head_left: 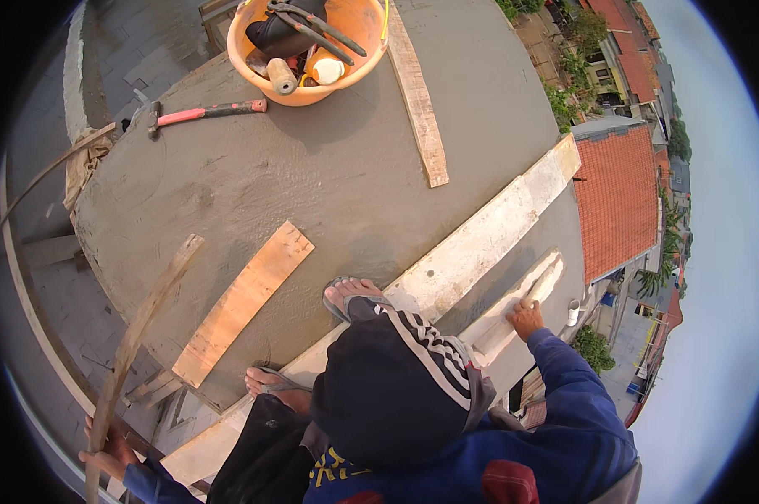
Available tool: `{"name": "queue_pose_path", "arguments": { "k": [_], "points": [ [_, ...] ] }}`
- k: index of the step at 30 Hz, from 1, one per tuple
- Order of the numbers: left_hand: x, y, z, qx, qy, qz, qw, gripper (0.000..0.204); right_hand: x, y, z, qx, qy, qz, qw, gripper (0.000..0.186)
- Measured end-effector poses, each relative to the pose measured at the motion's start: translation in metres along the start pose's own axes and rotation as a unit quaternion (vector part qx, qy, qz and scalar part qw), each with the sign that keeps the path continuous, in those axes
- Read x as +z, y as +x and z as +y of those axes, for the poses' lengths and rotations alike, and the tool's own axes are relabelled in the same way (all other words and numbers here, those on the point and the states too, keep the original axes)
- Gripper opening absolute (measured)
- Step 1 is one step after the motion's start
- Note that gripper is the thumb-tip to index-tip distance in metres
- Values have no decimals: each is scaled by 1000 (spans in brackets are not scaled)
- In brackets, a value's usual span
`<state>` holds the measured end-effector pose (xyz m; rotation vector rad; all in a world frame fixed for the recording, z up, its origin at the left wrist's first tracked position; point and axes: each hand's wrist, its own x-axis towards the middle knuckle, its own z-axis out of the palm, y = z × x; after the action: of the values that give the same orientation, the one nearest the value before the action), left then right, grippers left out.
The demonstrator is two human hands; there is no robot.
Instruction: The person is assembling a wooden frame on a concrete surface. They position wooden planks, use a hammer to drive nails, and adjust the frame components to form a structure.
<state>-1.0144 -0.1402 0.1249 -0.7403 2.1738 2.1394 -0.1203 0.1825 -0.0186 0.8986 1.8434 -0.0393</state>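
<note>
My left hand (119, 447) is closed around a long, narrow wooden batten (148, 319) at the lower left; the batten slants up over the slab's edge. On the right, my right hand (527, 318) has its fingers curled over a pale, roughly coated board (499, 329) lying on the wet-looking grey concrete (371, 202). My sandalled feet (353, 296) rest at a long whitish plank (472, 244) that runs diagonally across the slab. Left of them lies a shorter, reddish-brown board (243, 304).
An orange bucket (295, 94) holding pliers and other tools stands at the far side. Close by are a red-handled hammer (207, 112) and another plank (420, 109). A small white container (573, 313) sits near the right edge, with tiled roofs (616, 202) below.
</note>
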Motion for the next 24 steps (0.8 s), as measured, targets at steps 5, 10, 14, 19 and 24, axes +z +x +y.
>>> {"name": "queue_pose_path", "arguments": {
  "k": [5, 10, 14, 19, 24],
  "points": [
    [11, -2, 10, 16, -27, 18, 999, 89, 13, 30, -61, -51, 20, -33, 998, 24],
    [-1, 11, -1, 9, -64, 10, 998, 91, 32, 52, -85, -35, 37, -16, 999, 23],
    [-38, 24, -25, -6, -98, 26, 995, 93, 82, 83, -61, -93, 74, 90, 989, 36],
    [-37, 25, -34, -13, -87, 22, 996, 102, -35, 70, -92, -47, 256, 36, 965, 38],
    [-112, 51, -76, -61, -142, 40, 987, 55, -244, 90, -131, -76, 320, 8, 944, 40]
  ]
}}
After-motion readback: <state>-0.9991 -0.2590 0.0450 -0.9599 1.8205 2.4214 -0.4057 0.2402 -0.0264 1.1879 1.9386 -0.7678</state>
